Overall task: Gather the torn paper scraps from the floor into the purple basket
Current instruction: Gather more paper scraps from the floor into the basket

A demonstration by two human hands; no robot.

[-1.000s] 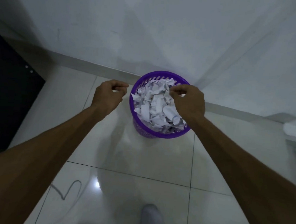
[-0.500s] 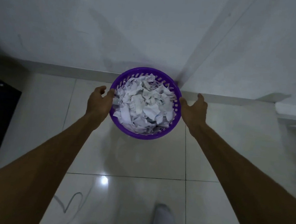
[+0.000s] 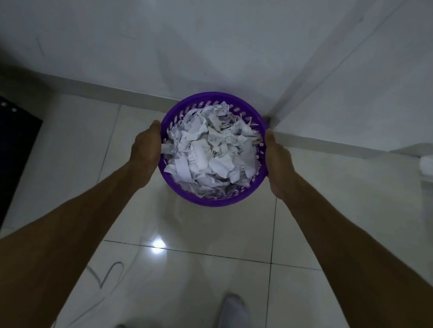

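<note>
Heaped above the rim of the purple basket (image 3: 209, 198), which is clasped at opposite sides by the left hand (image 3: 146, 146) and right hand (image 3: 278, 163) above the tiled floor (image 3: 202, 278), the paper scraps (image 3: 211, 150) could be spilled if tilted.

basket (image 3: 209, 201) looks like smooth purple plastic w/ slotted sides, filled w/ crumpled matt white paper scraps (image 3: 208, 150). floor tiles (image 3: 202, 278) are glossy, reflecting a light; wall (image 3: 193, 34) is matt white, socks (image 3: 231, 316) look like cloth.
</note>
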